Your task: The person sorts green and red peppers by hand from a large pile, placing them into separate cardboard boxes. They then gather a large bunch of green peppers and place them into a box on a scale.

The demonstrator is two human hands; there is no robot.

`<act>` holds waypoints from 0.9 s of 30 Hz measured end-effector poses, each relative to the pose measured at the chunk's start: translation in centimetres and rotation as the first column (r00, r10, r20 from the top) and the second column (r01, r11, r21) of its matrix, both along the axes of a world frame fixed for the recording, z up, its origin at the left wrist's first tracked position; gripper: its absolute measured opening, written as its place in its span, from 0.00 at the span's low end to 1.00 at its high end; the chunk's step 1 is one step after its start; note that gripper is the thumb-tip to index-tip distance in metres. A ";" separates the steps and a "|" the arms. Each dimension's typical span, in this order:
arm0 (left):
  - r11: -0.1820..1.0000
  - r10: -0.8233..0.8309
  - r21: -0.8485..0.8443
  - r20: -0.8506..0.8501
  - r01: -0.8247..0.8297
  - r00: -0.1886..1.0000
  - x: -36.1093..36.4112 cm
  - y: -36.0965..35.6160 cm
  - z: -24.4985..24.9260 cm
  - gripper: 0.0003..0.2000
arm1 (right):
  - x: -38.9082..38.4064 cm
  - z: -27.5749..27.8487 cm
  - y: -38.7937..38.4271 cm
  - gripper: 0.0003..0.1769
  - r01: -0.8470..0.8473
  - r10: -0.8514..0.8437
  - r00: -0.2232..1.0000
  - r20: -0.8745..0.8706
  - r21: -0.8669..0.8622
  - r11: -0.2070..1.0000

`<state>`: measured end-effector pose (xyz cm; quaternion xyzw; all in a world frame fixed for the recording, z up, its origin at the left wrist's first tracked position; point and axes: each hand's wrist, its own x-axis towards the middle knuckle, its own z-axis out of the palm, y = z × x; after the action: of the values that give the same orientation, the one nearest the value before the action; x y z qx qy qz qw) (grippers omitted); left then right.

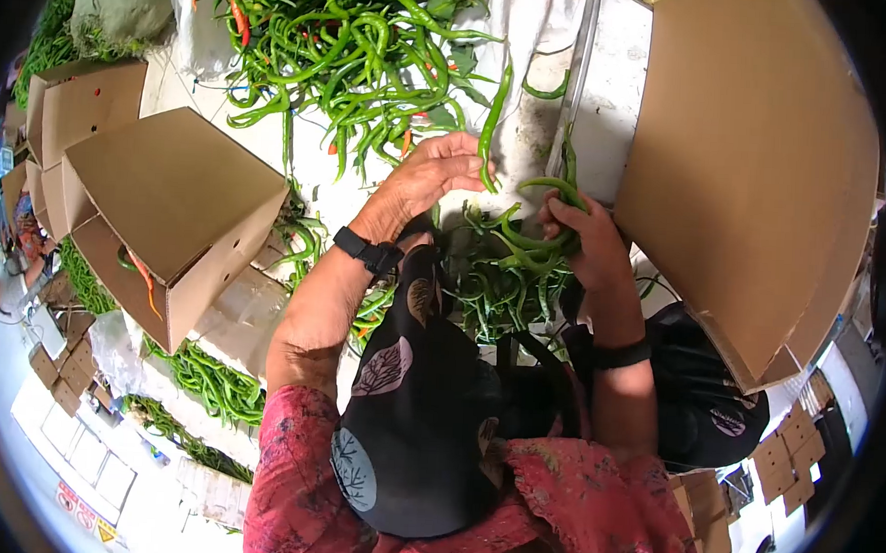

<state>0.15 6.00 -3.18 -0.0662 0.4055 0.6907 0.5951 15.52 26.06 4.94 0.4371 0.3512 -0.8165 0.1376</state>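
My left hand (438,172), with a black watch on its wrist, pinches a long green chili pepper (496,116) between thumb and fingertips near its lower end. The pepper points upward, slightly curved. Closed around a small bunch of green chili peppers (543,243) is my right hand (585,233); one pepper curls out to the left and another sticks up. Below and between the hands lie more green chilies (502,294), partly hidden by my apron. Beyond my left hand spreads a large pile of green chilies (363,61) with a few red ones.
A big cardboard box (754,171) stands close on my right, beside a white tray-like surface (609,96) with a metal rim. Another open cardboard box (184,201) is at left, with a red chili at its opening. More chilies (216,380) lie lower left. Another person (7,287) is at far left.
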 end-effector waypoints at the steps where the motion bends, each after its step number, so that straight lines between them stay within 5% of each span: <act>1: 0.999 -0.029 0.014 -0.016 0.029 0.999 0.5 -0.5 0.3 0.07 | 0.1 0.1 0.2 0.12 0.024 -0.028 0.999 -0.032 -0.114 0.993; 3: 0.993 -0.118 0.009 -0.052 0.119 0.992 2.5 -1.6 -0.9 0.09 | 0.3 0.7 0.7 0.12 0.072 -0.087 0.993 -0.077 -0.175 0.982; 4: 0.952 -0.298 -0.120 -0.138 0.283 0.944 4.1 -2.0 -0.5 0.11 | -0.1 0.9 0.9 0.12 0.110 -0.144 0.982 -0.124 -0.242 0.964; 5: 0.873 -0.441 -0.084 -0.557 0.480 0.704 5.8 -3.0 -2.5 0.12 | -0.3 1.2 0.9 0.12 0.100 -0.136 0.982 -0.133 -0.249 0.963; 6: 0.750 -0.429 -0.151 -0.852 0.644 0.299 7.2 -4.0 -4.3 0.12 | -0.3 1.5 0.9 0.12 0.115 -0.141 0.983 -0.114 -0.206 0.972; 8: 0.945 -0.302 -0.276 -0.943 0.177 0.139 6.0 -3.6 0.7 0.13 | -0.5 1.0 0.7 0.13 0.136 -0.154 0.983 -0.100 -0.168 0.976; 9: 0.914 -0.407 -0.407 -0.913 0.007 0.044 4.6 -4.4 0.2 0.16 | -0.3 0.2 0.3 0.13 0.141 -0.150 0.987 -0.066 -0.124 0.982; 10: 0.842 -0.495 -0.513 -0.858 -0.167 0.137 1.6 -4.0 3.9 0.21 | -0.2 -0.6 -0.1 0.14 0.140 -0.143 0.989 -0.034 -0.078 0.987; 12: 0.737 -0.606 -0.500 -0.787 -0.454 -0.117 -2.9 -5.3 2.8 0.32 | -0.2 -2.0 -1.5 0.15 0.136 -0.140 0.990 -0.026 -0.110 0.985; 14: 0.625 -0.758 -0.640 -0.634 -0.448 -0.153 -5.3 -7.1 -0.5 0.44 | -0.1 -3.0 -3.0 0.15 0.137 -0.142 0.990 -0.020 -0.139 0.981; 16: 0.544 -0.831 -0.712 -0.531 -0.444 -0.167 -6.2 -7.2 -2.1 0.43 | 0.1 -3.9 -4.1 0.15 0.070 -0.059 0.995 0.075 -0.158 0.985; 20: 0.569 -0.819 -0.728 -0.544 -0.383 -0.183 -6.9 -7.0 -1.4 0.36 | 0.1 -5.0 -4.9 0.15 0.058 -0.047 0.996 0.074 -0.147 0.987; 22: 0.748 -0.562 -0.502 -0.827 -0.435 -0.012 -6.8 -7.1 0.6 0.27 | 0.2 -5.5 -4.6 0.15 0.044 -0.042 0.997 0.072 -0.027 0.999; 23: 0.778 -0.438 -0.358 -0.898 -0.516 -0.038 -6.7 -7.5 1.4 0.20 | 0.2 -5.7 -4.5 0.15 0.018 -0.024 0.998 0.063 0.093 0.995; 24: 0.714 -0.373 -0.418 -0.906 -0.561 0.201 -6.7 -7.4 2.6 0.16 | -0.1 -5.9 -4.6 0.15 0.019 -0.025 0.998 0.066 0.091 0.996; 26: 0.665 -0.242 -0.402 -0.913 -0.629 0.328 -6.4 -7.8 3.9 0.14 | -1.2 -6.1 -5.0 0.13 -0.002 -0.002 1.000 0.013 0.321 0.947; 27: 0.617 -0.315 -0.477 -0.879 -0.626 0.359 -5.8 -7.8 5.0 0.12 | -1.8 -6.9 -4.9 0.13 0.001 -0.005 1.000 0.012 0.328 0.945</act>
<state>-5.70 -1.82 1.82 0.0404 0.9025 0.4190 0.0916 13.71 21.16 -1.92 0.4595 0.4806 -0.7441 0.0641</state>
